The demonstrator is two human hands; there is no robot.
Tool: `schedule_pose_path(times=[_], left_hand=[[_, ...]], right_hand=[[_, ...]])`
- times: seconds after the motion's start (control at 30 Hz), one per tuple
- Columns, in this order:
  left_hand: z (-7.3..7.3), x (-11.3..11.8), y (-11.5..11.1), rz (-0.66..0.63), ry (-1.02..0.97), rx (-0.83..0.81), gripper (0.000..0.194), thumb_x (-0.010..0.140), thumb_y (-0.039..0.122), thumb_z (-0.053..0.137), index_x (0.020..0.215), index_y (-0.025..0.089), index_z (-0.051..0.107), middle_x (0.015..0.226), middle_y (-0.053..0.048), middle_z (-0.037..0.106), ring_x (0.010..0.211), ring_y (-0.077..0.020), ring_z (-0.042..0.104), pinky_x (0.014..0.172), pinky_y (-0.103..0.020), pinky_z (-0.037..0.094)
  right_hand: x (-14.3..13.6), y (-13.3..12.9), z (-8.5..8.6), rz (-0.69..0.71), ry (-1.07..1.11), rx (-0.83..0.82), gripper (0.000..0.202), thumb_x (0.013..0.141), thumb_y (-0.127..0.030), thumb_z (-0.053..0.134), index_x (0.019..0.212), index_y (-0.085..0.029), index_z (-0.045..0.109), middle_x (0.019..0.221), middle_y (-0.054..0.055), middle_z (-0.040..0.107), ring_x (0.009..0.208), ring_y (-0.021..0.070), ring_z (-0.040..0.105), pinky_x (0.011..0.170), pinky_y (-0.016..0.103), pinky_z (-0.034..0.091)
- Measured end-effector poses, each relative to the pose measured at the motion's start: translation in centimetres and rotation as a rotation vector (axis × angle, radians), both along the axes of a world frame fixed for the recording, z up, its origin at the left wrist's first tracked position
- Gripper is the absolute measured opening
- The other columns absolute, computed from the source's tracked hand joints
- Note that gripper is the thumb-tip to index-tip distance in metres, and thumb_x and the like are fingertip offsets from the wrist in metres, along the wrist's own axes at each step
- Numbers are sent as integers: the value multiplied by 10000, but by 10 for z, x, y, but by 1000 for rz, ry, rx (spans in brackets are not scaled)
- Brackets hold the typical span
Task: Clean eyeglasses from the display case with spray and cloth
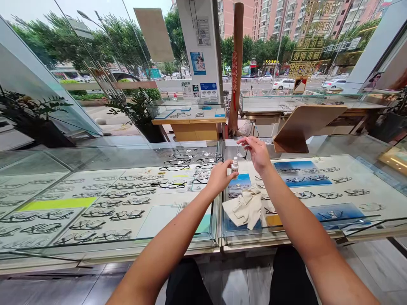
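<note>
My left hand (220,176) is closed around a small white spray bottle (234,166), which stands upright above the glass counter. Just beyond it, my right hand (258,154) is raised and pinches a pair of thin-framed eyeglasses (242,151). The lenses hang on the left side of the fingers, close to the bottle's top. Below both hands a crumpled cream cloth (244,207) lies on the glass top. A loose dark pair of glasses (169,184) rests to the left of my left hand.
Rows of eyeglasses (122,214) fill the glass display counter (220,237) on both sides. A brown wooden board (307,127) leans at the back right. Farther off are another display case (190,114), a wooden post (237,67), potted plants (140,106) and large windows onto a street.
</note>
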State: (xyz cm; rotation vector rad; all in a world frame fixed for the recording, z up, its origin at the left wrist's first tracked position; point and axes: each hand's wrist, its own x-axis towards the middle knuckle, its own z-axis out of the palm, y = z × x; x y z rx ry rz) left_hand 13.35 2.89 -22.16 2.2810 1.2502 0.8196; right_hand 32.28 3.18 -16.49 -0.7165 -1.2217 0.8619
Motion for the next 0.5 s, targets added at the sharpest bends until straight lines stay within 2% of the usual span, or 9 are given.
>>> schedule_pose_path(times=[0.27, 0.37, 0.43, 0.5], left_hand=[[-3, 1, 1, -9, -12, -66, 329, 912, 201, 807, 1174, 244, 613, 1174, -44, 819, 1208, -304, 738, 1013, -428, 486], [-1, -1, 1, 5, -16, -42, 408, 892, 296, 847, 1214, 232, 604, 1216, -79, 796, 1214, -327, 717, 1011, -446, 490], [5, -3, -1, 75, -101, 84, 473, 893, 424, 845, 1240, 216, 600, 1270, -120, 752, 1197, -334, 690, 1006, -458, 490], [13, -5, -6, 192, -269, 323, 405, 955, 508, 748, 1179, 201, 609, 1210, -136, 716, 1115, -310, 663, 981, -454, 487]], right_hand=[[0, 4, -2, -4, 8, -6, 238, 930, -488, 708, 879, -294, 836, 1034, 13, 840, 959, 217, 660, 864, 354, 473], [1, 2, 0, 2, 12, -2, 230, 931, -467, 706, 872, -291, 840, 1017, 13, 839, 945, 209, 654, 855, 349, 464], [3, 1, 2, -12, 31, 5, 219, 924, -448, 703, 863, -290, 842, 1006, 13, 836, 930, 202, 649, 848, 342, 462], [7, 1, 4, -45, 60, 12, 215, 917, -438, 696, 855, -290, 839, 1005, 15, 832, 922, 196, 643, 836, 336, 462]])
